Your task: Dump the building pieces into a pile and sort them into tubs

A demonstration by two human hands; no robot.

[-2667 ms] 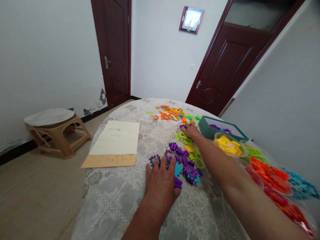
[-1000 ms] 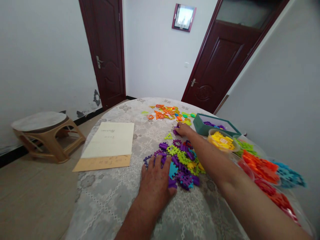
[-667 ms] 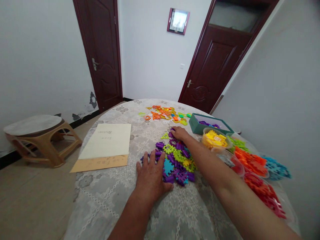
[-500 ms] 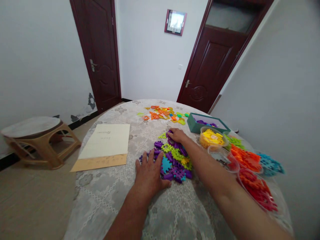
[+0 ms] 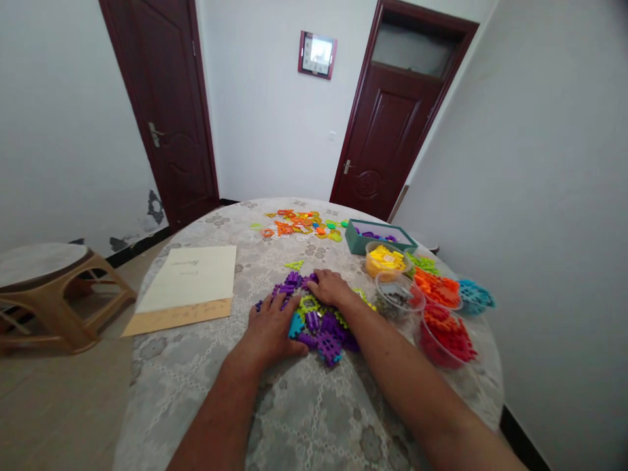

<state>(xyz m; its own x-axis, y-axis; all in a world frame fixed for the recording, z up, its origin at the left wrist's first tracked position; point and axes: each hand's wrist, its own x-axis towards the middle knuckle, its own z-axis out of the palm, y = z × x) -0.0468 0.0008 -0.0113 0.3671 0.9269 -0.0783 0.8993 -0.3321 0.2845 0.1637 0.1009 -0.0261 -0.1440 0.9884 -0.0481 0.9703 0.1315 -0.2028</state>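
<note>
A heap of plastic gear-toy pieces lies on the table between my hands, mostly purple pieces (image 5: 330,347) with lime-green gears (image 5: 309,305) and a turquoise gear (image 5: 296,325) among them. My left hand (image 5: 271,327) rests along the heap's left side, fingers spread and touching the pieces, thumb near the front edge. Over the heap's far right part lies my right hand (image 5: 331,288), its fingers stretched across purple pieces; part of the heap is hidden beneath it and the forearm. A loose lime-green piece (image 5: 294,265) sits just beyond the heap.
Farther back lie scattered orange and yellow pieces (image 5: 289,226). At right stand a green box (image 5: 356,243) and clear tubs of yellow (image 5: 387,257), orange (image 5: 438,288), red (image 5: 447,333) and blue pieces (image 5: 475,296). Paper sheets (image 5: 191,278) lie at left, near a stool (image 5: 73,294).
The view has shifted, so the scene sits farther left. My right hand has drawn nearer from the heap's far edge onto the pieces. My left hand stays at the heap's left side.
</note>
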